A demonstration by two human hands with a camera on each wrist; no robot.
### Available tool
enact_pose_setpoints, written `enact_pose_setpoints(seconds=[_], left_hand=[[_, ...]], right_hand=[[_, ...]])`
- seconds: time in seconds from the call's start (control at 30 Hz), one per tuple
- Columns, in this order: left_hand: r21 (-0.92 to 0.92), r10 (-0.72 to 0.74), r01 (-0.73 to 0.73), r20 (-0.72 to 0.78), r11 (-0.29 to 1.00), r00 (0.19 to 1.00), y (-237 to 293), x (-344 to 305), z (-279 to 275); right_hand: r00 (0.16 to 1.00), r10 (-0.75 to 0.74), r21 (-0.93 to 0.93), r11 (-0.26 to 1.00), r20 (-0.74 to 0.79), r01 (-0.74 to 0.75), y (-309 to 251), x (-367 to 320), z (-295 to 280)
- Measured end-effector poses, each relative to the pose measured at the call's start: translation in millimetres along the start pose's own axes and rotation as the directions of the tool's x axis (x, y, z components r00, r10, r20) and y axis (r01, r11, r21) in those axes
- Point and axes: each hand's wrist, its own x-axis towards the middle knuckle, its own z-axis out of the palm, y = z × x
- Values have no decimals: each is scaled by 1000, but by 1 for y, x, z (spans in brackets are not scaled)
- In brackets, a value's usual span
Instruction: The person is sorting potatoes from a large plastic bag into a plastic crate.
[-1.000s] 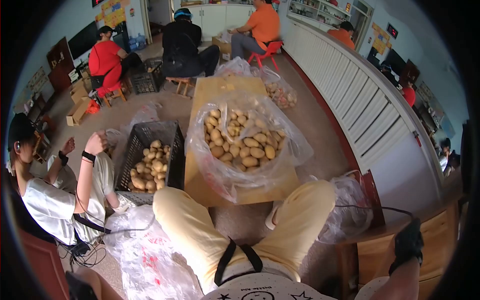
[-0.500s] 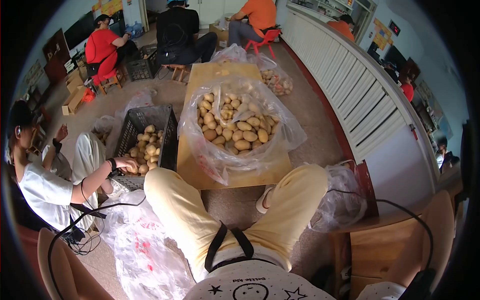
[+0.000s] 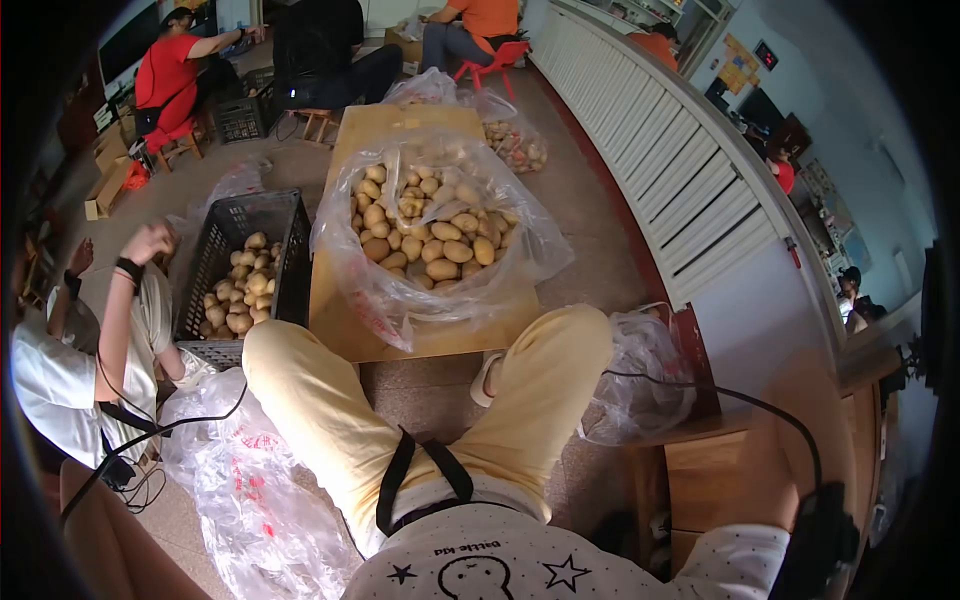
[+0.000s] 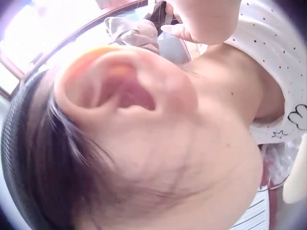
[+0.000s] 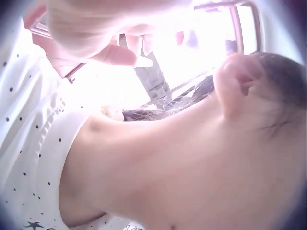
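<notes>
Both forearms are raised at the lower corners of the head view, with the hands outside it. In the left wrist view my left hand (image 4: 206,19) is beside the neck, behind the ear (image 4: 115,91); its fingertips are near dark hair, and whether they grip it is unclear. My right hand (image 5: 105,31) shows at the top of the right wrist view, above the shoulder and neck, its thumb and several fingers loosely bent and apart, with nothing visible between them. Dark hair (image 5: 192,98) lies below those fingers. The white dotted shirt (image 3: 500,555) covers the torso.
An open plastic bag of potatoes (image 3: 445,250) rests on a wooden table (image 3: 345,330). Left of it, a black crate (image 3: 290,225) holds potatoes beside a seated person (image 3: 50,375). Plastic bags (image 3: 255,500) lie on the floor; a white railing (image 3: 650,150) runs along the right.
The head view has shifted, so the table and crate appear farther left and higher. My forearms have risen at the sides. The seated person's hand dipped to the crate and lifted again.
</notes>
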Motion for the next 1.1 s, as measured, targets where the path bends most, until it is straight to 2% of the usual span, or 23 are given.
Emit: enact_pose_setpoints(seconds=[0.23,0.3,0.43,0.5,0.6,0.63,0.67,0.7,0.73,0.77,0.8,0.83,0.87,0.9,0.93,0.97,1.0,1.07,1.1], left_hand=[[101,99,-83,-158,991,982,-5,7,-1],[183,161,-127,-189,975,969,-8,12,0],[350,321,-218,-271,911,907,-17,21,9],[385,366,-230,-328,894,871,-23,17,14],[403,364,-206,-368,892,856,-33,-7,43],[295,299,-194,-367,936,881,-34,-23,52],[184,232,-174,-365,967,902,-35,-40,62],[-18,143,-158,-335,987,931,-36,-60,69],[-36,79,-95,-322,995,944,-36,-82,77],[-1,-83,85,-220,996,972,-38,-107,85],[52,-250,257,-115,965,961,-37,-135,91],[125,-398,398,-24,909,917,-35,-165,97],[205,-523,505,47,839,851,-36,-196,104],[89,-582,577,212,812,785,-40,-230,104],[196,-669,646,341,737,660,-38,-255,107],[292,-681,628,461,721,568,-37,-278,103],[380,-678,583,570,718,464,-36,-302,99],[412,-664,589,682,695,307,-28,-345,98],[424,-637,573,734,702,238,-23,-364,98]], right_hand=[[942,268,-86,953,-200,-290,16,-55,20],[887,339,-44,928,-314,-371,16,-80,29],[717,464,67,859,-520,-507,15,-135,68],[710,480,43,842,-515,-538,14,-169,87],[763,588,-133,762,-267,-634,0,-230,86],[754,638,-201,727,-159,-657,-6,-250,84],[704,710,-183,687,-38,-703,-12,-266,95],[638,766,-182,641,84,-746,-18,-283,106],[506,829,-177,549,237,-817,-25,-314,109],[368,850,-177,456,376,-872,-31,-333,119],[211,854,-193,336,476,-922,-41,-356,127],[67,827,-214,221,558,-951,-53,-379,132],[-65,785,-303,160,616,-940,-68,-394,139],[-192,733,-391,110,653,-914,-84,-409,144],[-299,642,-480,123,706,-869,-100,-434,145],[-405,539,-557,149,739,-817,-119,-459,145],[-424,520,-565,143,741,-813,-137,-482,143],[-650,257,-698,224,715,-680,-174,-520,139],[-660,237,-701,220,713,-679,-189,-534,139]])
